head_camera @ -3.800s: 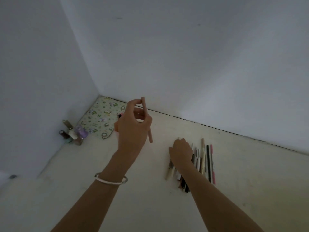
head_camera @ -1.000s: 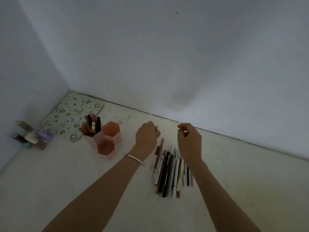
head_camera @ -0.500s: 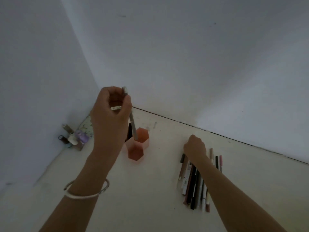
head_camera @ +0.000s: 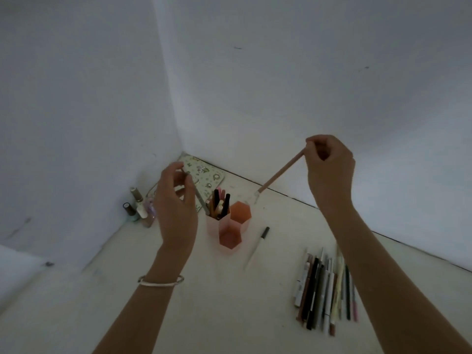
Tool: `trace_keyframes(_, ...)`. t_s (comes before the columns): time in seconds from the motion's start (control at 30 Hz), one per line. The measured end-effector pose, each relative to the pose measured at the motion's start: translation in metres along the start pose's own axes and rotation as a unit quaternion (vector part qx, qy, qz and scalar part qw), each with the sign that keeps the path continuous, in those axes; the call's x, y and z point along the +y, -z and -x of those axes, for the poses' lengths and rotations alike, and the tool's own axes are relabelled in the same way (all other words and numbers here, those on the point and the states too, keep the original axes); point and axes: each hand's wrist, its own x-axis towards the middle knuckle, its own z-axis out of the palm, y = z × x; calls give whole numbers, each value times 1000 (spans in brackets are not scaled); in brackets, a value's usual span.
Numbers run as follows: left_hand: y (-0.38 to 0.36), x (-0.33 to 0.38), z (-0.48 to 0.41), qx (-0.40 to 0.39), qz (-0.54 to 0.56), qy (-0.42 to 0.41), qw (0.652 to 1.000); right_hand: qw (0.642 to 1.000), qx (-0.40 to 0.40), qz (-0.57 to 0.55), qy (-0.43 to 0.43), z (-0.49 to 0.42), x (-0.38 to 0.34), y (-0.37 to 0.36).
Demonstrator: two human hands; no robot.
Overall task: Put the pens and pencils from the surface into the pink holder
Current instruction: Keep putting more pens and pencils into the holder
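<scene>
Head view. The pink holder, three hexagonal cups, stands on the desk between the two raised hands, nearer the left. Left hand: fingers curled around a grey pen whose lower end dips into the rear-left cup. Right hand: fingertips pinching the top of a pink pencil, slanting down-left, above the holder. Loose pens lie below the right forearm; a single pen lies beside the holder.

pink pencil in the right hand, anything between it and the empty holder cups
Nothing visible. The pink pencil in the right hand hangs over bare surface, and the pink holder has two open cups facing it.
</scene>
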Motion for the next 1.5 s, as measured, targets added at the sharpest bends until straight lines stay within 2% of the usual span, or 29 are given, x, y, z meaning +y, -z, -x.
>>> trace_keyframes(0.1, -6, -12, 12, -67, -26, -22, 997, 998, 14, -52, 26, 22, -10, -14)
trace_keyframes(0.17, -7, -21, 23, -108, -101, -48, 988, 997, 14, -68, 39, 37, -10, -24)
trace_keyframes(0.23, -4, -27, 30, -112, -179, -60, 976, 997, 9, -68, 45, 51, -4, -35)
trace_keyframes(0.27, -1, -30, 31, -101, -186, -54, 976, 997, 2, -65, 44, 58, -1, -40)
trace_keyframes(0.47, 21, -35, 19, -59, -98, 20, 993, 993, -54, 1, 104, 87, 14, -63)
trace_keyframes(0.63, 27, -29, 20, -49, -56, 12, 997, 984, -119, 51, 126, 102, 30, -77)
trace_keyframes(0.73, 22, -18, 34, -76, -44, 7, 996, 969, -163, 104, 152, 109, 40, -82)
trace_keyframes(0.87, -4, 10, 69, -203, -33, -42, 978, 981, -83, 83, 155, 96, 48, -62)
trace_keyframes(0.97, -44, 19, 99, -339, -106, -76, 932, 993, -11, 55, 106, 75, 54, -31)
trace_keyframes(1.03, -75, 18, 115, -394, -219, -109, 886, 995, 24, 51, 81, 63, 60, -6)
trace_keyframes(1.17, -113, 8, 135, -433, -395, -122, 801, 995, 64, 66, 34, 48, 82, 48)
trace_keyframes(1.27, -112, 2, 138, -419, -461, -150, 768, 993, 94, 71, 3, 47, 103, 78)
trace_keyframes(1.4, -123, -19, 148, -461, -428, -141, 764, 990, 110, 73, -40, 55, 132, 97)
trace_keyframes(1.47, -126, -11, 141, -465, -379, -131, 789, 988, 111, 92, -47, 57, 145, 101)
trace_keyframes(1.5, -126, -4, 136, -455, -333, -117, 818, 986, 110, 112, -53, 57, 152, 103)
